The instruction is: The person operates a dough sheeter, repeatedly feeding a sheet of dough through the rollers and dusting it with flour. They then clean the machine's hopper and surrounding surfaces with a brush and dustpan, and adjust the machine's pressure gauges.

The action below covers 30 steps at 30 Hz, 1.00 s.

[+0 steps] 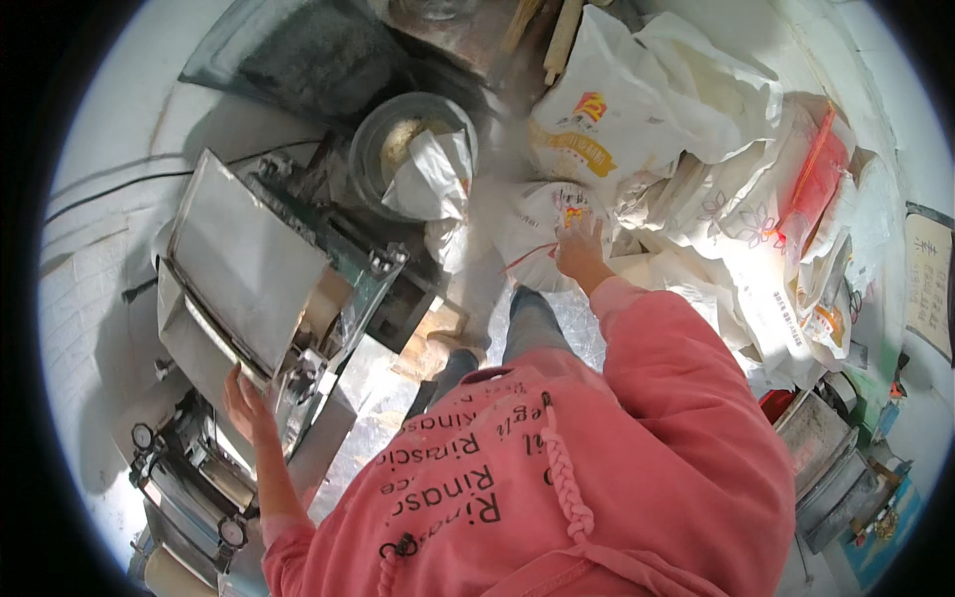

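"Grey metal first, on the far left: what's there?"

"A dial gauge (pixel 143 436), on a frame with rollers. Just right of it, the left hand (pixel 244 406) is at the lower edge of a machine (pixel 244 264) with a broad, flat plate."

"Is it gripping?"

"No, the fingers are stretched out and loosely spread along that edge."

"And next?"

"Beyond the machine stands a bucket (pixel 360 164) with something pale (pixel 401 139) inside. A crumpled white wrapper (pixel 433 174) hangs over its near rim."

"Where's the bag being handled?"

"Right of the bucket, in front of the person's legs: a white bag (pixel 529 211) with a red string (pixel 529 257) beside its lower part. The right hand (pixel 582 249) lies over its right side, fingers bent. Whether it pinches the plastic, I cannot tell."

"Farther right?"

"Behind that bag, a big sack (pixel 622 119), white with a yellow and red print. Then more white bags (pixel 726 214) heaped together, a red packet (pixel 811 184) on top, and a pale sign (pixel 930 284) on the wall."
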Tool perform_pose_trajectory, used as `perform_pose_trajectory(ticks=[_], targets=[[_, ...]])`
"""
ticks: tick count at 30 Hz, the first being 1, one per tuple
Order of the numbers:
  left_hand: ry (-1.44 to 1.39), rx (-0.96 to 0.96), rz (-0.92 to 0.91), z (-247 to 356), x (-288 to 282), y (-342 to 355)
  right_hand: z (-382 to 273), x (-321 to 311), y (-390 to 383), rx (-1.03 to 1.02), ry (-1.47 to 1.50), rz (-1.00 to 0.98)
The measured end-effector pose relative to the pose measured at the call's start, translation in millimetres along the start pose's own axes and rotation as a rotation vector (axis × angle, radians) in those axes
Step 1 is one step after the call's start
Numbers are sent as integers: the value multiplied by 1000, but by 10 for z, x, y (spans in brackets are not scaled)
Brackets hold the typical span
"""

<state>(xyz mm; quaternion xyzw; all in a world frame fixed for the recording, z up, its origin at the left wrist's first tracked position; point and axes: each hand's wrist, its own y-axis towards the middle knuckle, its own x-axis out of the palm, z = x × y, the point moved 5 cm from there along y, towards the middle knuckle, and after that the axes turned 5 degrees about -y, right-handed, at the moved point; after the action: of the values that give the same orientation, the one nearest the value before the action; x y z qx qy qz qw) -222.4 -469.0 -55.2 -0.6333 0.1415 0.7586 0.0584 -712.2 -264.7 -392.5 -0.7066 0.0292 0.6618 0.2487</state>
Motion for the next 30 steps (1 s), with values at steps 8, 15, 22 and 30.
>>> perform_pose_trajectory(ticks=[8, 15, 22, 30], targets=[[-56, -174, -11, -111, 59, 16, 428, 435, 142, 108, 257, -426], [-19, -55, 51, 136, -51, -11, 815, 855, 802, -300, 110, -373], [-19, -127, 90, -8, -22, -49, 112, 555, 1140, -267, 131, -22], [-103, 1, 41, 40, 22, 161, -1161, -388, -566, -380, 542, -184]])
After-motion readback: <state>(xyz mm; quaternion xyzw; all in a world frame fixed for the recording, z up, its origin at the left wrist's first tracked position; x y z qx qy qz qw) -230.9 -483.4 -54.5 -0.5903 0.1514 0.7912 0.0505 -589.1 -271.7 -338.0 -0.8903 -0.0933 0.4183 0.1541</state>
